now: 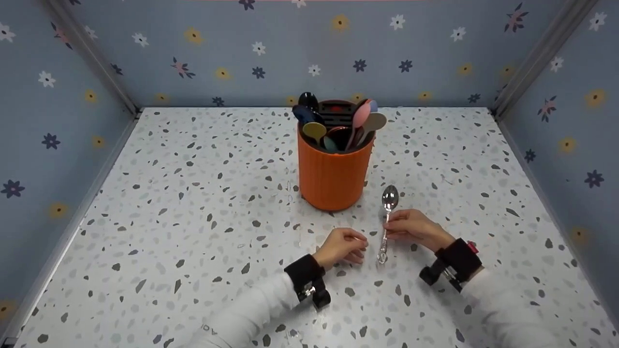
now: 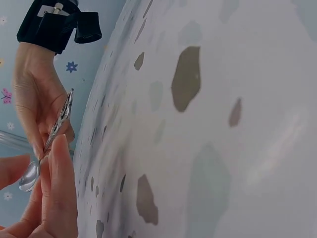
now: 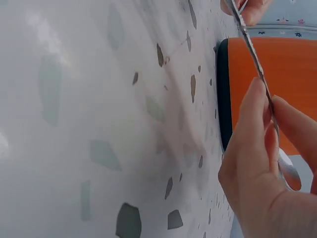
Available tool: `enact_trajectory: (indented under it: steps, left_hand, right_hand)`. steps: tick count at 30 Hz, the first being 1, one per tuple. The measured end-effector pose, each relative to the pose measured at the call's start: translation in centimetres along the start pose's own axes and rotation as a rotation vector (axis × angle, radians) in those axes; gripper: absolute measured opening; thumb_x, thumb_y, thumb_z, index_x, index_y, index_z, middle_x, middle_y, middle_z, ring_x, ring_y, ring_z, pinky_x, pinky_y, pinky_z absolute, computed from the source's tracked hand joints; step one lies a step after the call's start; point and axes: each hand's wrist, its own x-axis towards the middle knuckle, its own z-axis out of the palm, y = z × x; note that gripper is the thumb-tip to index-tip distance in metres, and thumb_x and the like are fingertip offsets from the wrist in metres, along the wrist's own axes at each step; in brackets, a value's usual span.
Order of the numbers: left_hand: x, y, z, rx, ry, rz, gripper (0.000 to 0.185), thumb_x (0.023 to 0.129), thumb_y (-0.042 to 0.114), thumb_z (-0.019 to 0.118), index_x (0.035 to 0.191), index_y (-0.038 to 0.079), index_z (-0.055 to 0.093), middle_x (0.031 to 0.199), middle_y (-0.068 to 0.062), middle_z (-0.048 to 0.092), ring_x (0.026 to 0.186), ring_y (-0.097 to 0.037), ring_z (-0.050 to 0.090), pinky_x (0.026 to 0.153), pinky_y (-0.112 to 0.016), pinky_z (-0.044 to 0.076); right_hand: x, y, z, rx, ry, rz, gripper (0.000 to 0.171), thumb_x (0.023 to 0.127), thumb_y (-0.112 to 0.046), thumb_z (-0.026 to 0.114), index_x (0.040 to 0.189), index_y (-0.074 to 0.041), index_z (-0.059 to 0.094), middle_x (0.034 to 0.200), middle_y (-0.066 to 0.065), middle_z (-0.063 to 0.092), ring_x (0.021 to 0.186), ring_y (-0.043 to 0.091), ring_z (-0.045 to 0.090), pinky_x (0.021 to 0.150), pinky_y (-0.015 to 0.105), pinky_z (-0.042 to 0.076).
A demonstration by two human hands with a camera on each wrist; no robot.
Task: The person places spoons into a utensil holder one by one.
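A shiny metal spoon with an ornate handle is pinched between the thumb and fingers of my right hand. Its bowl points away from me, toward the back. My left hand hovers just left of the handle, apart from it, with loosely bent fingers and nothing in them. In the left wrist view, the left fingers appear in front of the spoon and the right hand. Behind both hands stands an orange utensil holder, filled with several spoons of different colours, including a pink spoon.
The white speckled table spreads out around the holder. Blue flowered panels enclose it at the back and on both sides. Black straps with small cameras sit on both wrists.
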Motion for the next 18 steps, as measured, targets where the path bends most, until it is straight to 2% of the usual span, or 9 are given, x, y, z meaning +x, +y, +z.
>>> enact_trajectory:
  steps: [6,13,18]
  left_hand:
    - [-0.2,-0.1,0.5,-0.012,-0.02,-0.023,0.021,0.079,0.001,0.061,0.096,-0.011,0.058,0.085,-0.024,0.063,0.058,-0.018,0.061,0.062,-0.039,0.055]
    - [-0.4,0.0,0.9,-0.014,-0.025,-0.022,0.02,0.079,0.0,0.061,0.095,-0.011,0.059,0.08,-0.017,0.065,0.056,-0.017,0.061,0.061,-0.04,0.055]
    - [-0.3,-0.1,1.0,-0.019,-0.015,-0.022,0.018,0.078,-0.001,0.062,0.093,-0.011,0.061,0.074,-0.013,0.065,0.053,-0.015,0.059,0.058,-0.039,0.055]
  right_hand:
    - [-0.5,-0.2,1.1,-0.024,0.005,-0.016,0.017,0.078,-0.006,0.066,0.09,-0.001,0.055,0.081,0.005,0.059,0.076,0.014,0.061,0.08,0.029,0.052]
    - [-1.1,-0.5,2.0,0.043,-0.014,-0.064,0.025,0.078,-0.005,0.065,0.097,0.006,0.052,0.086,0.006,0.059,0.079,0.016,0.061,0.082,0.03,0.051]
    - [-1.3,-0.4,2.4,0.069,-0.013,-0.089,0.023,0.078,-0.003,0.065,0.095,0.006,0.052,0.086,0.006,0.059,0.08,0.016,0.061,0.083,0.031,0.05]
